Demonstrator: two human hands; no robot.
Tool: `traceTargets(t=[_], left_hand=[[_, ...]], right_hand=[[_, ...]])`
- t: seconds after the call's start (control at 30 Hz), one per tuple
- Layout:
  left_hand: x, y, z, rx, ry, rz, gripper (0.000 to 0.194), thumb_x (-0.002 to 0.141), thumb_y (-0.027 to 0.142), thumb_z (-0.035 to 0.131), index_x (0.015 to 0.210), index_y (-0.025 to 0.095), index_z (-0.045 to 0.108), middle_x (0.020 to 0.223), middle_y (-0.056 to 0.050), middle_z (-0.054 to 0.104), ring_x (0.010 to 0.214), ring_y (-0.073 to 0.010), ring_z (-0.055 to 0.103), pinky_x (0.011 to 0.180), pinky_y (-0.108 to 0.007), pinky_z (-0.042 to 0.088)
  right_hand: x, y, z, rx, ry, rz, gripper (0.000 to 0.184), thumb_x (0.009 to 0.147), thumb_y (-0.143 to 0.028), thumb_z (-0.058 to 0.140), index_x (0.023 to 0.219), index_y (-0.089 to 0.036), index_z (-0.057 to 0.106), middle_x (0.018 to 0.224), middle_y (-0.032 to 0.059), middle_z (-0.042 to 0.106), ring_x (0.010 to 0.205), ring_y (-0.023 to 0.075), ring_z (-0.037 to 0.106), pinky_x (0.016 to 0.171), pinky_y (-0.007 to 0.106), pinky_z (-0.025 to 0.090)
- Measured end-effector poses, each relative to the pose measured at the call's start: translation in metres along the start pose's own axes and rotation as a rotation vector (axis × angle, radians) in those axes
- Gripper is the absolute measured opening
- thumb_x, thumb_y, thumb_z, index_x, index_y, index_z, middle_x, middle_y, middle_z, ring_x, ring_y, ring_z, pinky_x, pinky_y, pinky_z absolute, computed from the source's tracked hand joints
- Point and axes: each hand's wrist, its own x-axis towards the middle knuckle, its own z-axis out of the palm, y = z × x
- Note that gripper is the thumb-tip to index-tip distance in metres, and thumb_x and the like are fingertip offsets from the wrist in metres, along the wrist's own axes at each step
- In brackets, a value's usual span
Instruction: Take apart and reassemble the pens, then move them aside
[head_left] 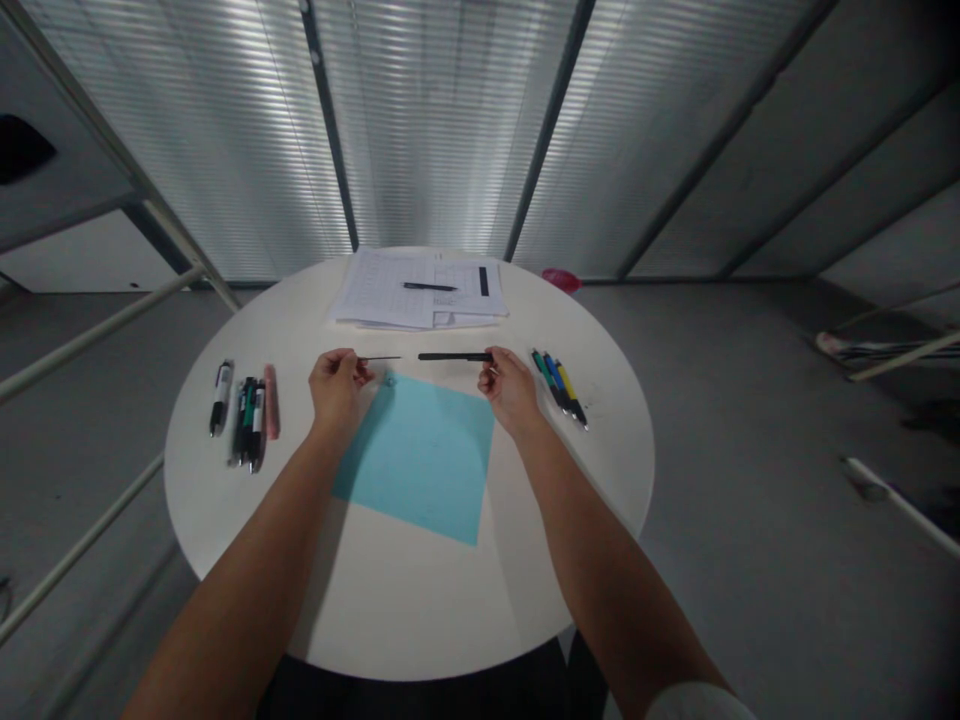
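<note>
Between the fingertips of my left hand (336, 385) is a thin dark pen refill (384, 358), its tip pointing right. My right hand (507, 383) pinches a black pen barrel (452, 357) by its right end, level and pointing left. Refill and barrel lie nearly in one line with a small gap between them. Below both hands a light blue sheet of paper (416, 455) lies askew on the white round table (420, 610). At its upper left corner sit tiny parts (389, 379), too small to make out.
Left on the table are several pens (251, 420), a lone white-and-black pen (220, 398) and a pink stick-shaped item (271, 402). To the right lie three coloured pens (559, 385). Printed papers (390, 290) with a black pen (430, 287) on top are at the back.
</note>
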Motion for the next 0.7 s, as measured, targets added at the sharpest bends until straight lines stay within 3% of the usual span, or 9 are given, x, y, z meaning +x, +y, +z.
traceTargets(t=[0.7], left_hand=[[-0.0025,-0.0065,0.0009,0.161,-0.037,0.024,0.010,0.077,0.026,0.060,0.084,0.020,0.055,0.073,0.001,0.062,0.051,-0.0084,0.057,0.054,-0.026,0.051]], right_hand=[[0.0028,0.0036,0.0011,-0.248,0.108,-0.257,0.031,0.075,-0.050,0.067,0.083,-0.021,0.058,0.060,-0.0081,0.049,0.040,0.0032,0.042,0.036,0.017,0.028]])
